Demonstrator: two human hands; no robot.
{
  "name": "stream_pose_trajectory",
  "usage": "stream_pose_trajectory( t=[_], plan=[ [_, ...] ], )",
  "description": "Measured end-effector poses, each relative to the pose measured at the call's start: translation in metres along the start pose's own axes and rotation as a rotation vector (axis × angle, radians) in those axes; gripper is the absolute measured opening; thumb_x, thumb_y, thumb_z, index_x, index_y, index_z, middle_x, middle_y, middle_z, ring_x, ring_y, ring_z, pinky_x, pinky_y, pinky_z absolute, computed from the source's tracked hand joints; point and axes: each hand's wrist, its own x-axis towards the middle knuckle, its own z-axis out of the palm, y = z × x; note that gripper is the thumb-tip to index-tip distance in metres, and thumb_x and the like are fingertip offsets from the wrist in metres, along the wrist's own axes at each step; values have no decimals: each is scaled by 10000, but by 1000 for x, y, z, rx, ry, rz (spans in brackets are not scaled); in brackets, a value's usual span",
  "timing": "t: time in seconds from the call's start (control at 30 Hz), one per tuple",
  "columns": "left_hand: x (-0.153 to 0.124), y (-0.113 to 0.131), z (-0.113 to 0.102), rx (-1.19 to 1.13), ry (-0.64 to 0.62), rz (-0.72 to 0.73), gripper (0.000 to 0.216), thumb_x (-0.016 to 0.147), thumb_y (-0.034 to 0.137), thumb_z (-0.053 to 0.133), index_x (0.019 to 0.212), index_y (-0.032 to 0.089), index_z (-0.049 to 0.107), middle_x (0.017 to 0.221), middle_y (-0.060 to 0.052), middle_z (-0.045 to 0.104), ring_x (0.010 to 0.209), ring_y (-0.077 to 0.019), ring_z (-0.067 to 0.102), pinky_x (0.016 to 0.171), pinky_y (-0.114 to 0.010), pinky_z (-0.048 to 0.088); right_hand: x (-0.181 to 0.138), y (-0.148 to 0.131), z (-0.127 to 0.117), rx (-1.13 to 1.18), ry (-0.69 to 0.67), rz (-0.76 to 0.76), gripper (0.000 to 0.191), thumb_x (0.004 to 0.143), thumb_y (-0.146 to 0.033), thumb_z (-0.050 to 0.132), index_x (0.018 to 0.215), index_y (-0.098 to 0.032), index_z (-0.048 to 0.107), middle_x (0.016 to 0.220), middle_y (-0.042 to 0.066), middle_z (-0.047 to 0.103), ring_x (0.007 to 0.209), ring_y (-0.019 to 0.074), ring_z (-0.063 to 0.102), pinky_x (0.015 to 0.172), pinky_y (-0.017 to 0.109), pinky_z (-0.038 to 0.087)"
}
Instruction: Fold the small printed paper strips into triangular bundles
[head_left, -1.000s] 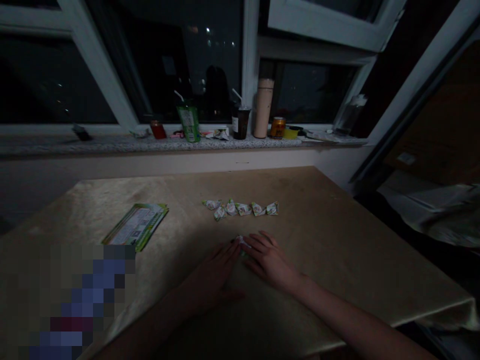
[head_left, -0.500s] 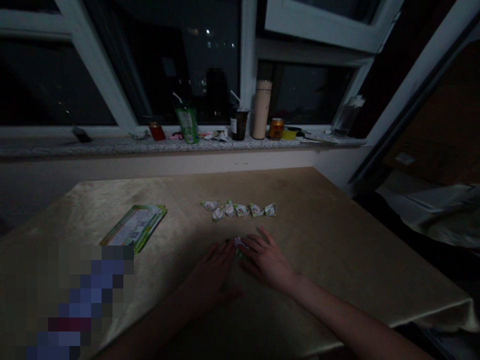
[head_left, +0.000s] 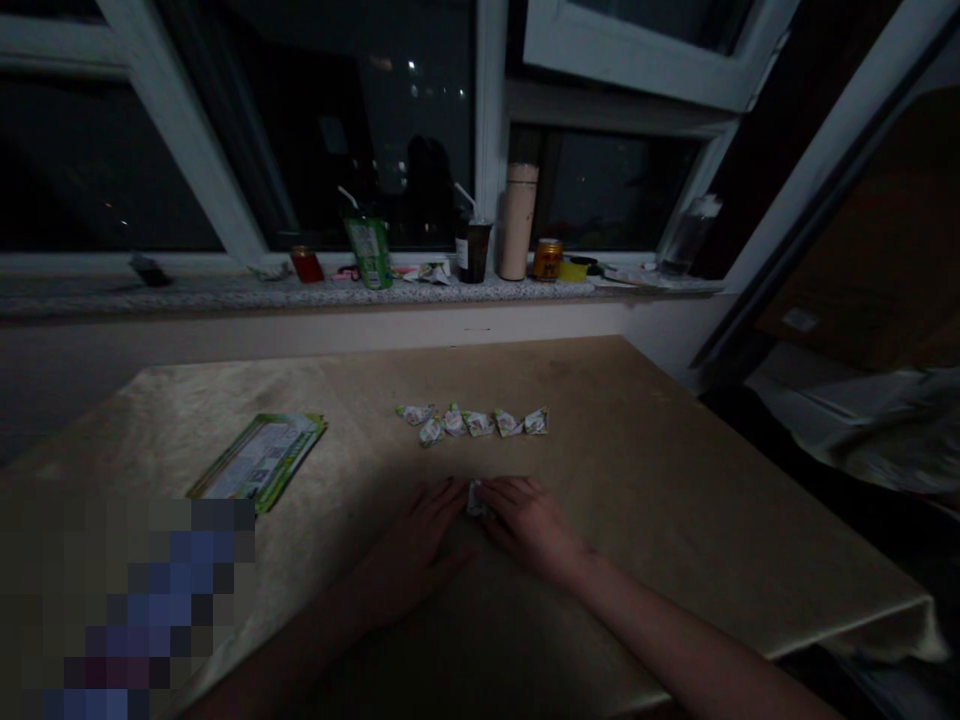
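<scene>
Both hands rest low on a tan table [head_left: 675, 480] in dim light. Between their fingertips sits a small folded white-and-green paper piece [head_left: 474, 497]. My left hand [head_left: 416, 545] touches its left side with fingers laid fairly flat. My right hand [head_left: 529, 520] has its fingers curled in and pinched on the piece's right side. Just beyond the hands lies a row of several similar folded paper pieces [head_left: 472, 422].
A stack of green printed leaflets [head_left: 259, 460] lies at the table's left. The windowsill [head_left: 225, 290] behind holds a green drink carton [head_left: 367, 250], a dark cup with a straw [head_left: 472, 248], a tall beige flask [head_left: 517, 220] and a small can [head_left: 547, 260]. A blurred patch covers the lower left.
My right hand's spread fingers have curled in onto the small paper piece. Both hands drew slightly nearer to me; the row of folded pieces has not moved.
</scene>
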Motion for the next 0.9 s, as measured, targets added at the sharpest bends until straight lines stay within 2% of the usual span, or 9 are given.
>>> stream_pose_trajectory(
  t=[0.07, 0.17, 0.23, 0.3, 0.37, 0.47, 0.6, 0.77, 0.9],
  plan=[
    [-1, 3, -1, -80, 28, 8, 540, 934, 330, 442, 1431, 181, 294, 1480, -91, 337, 1355, -231, 292, 1129, -444, 197, -1, 1, -1, 49, 20, -1, 335, 894, -197, 482, 1216, -154, 565, 1158, 115, 647, 1040, 232, 598, 897, 374, 460],
    [-2, 5, -1, -188, 74, -13, 547, 927, 338, 458, 1430, 207, 290, 1476, -78, 343, 1336, -239, 325, 1110, -415, 264, -1, 2, 0, 271, 134, 63, 304, 924, -183, 407, 1164, -181, 592, 1102, 92, 671, 992, 190, 630, 881, 321, 484],
    [-1, 5, 0, -269, 131, -56, 529, 919, 360, 480, 1403, 213, 326, 1468, -80, 350, 1323, -249, 344, 1097, -412, 289, 1, 0, 2, 439, 246, 151, 266, 938, -228, 401, 1053, -185, 637, 1023, 87, 682, 937, 177, 640, 826, 289, 503],
    [3, 5, 1, -388, 199, -119, 470, 904, 360, 509, 1333, 209, 392, 1398, -89, 441, 1268, -249, 421, 1066, -414, 335, 3, -1, 4, 562, 305, 210, 267, 933, -289, 429, 891, -177, 668, 913, 82, 673, 853, 175, 637, 739, 269, 512],
    [8, 5, 2, -536, 242, -181, 360, 888, 366, 524, 1204, 206, 462, 1210, -79, 589, 1122, -236, 554, 980, -400, 432, 5, -2, 8, 655, 270, 243, 301, 920, -333, 454, 775, -172, 662, 812, 66, 654, 753, 165, 620, 651, 250, 503],
    [14, 2, 1, -666, 270, -240, 236, 884, 411, 509, 1014, 215, 493, 944, -30, 660, 869, -205, 651, 793, -350, 530, 5, 0, 11, 782, 181, 318, 255, 894, -357, 495, 853, -171, 665, 769, 42, 656, 668, 146, 597, 585, 233, 483],
    [16, -5, -2, -456, 266, -249, 213, 922, 392, 445, 959, 198, 526, 903, -29, 660, 817, -191, 641, 723, -315, 520, 4, 3, 10, 834, 177, 336, 287, 838, -321, 563, 1080, -180, 624, 768, 22, 653, 652, 135, 585, 570, 223, 467],
    [19, -9, -4, -280, 225, -201, 166, 898, 320, 494, 890, 197, 606, 874, -32, 650, 898, -236, 582, 812, -374, 449, 7, 7, 8, 822, 110, 337, 121, 802, -265, 596, 806, -163, 660, 674, 8, 637, 613, 125, 575, 570, 219, 449],
    [20, -5, -6, -178, 234, -136, 180, 915, 268, 464, 1009, 195, 599, 1023, -47, 627, 996, -230, 541, 905, -386, 393, 9, 10, 12, 773, 113, 376, 74, 769, -216, 604, 742, -164, 649, 650, -1, 636, 594, 121, 575, 549, 207, 443]
  ],
)
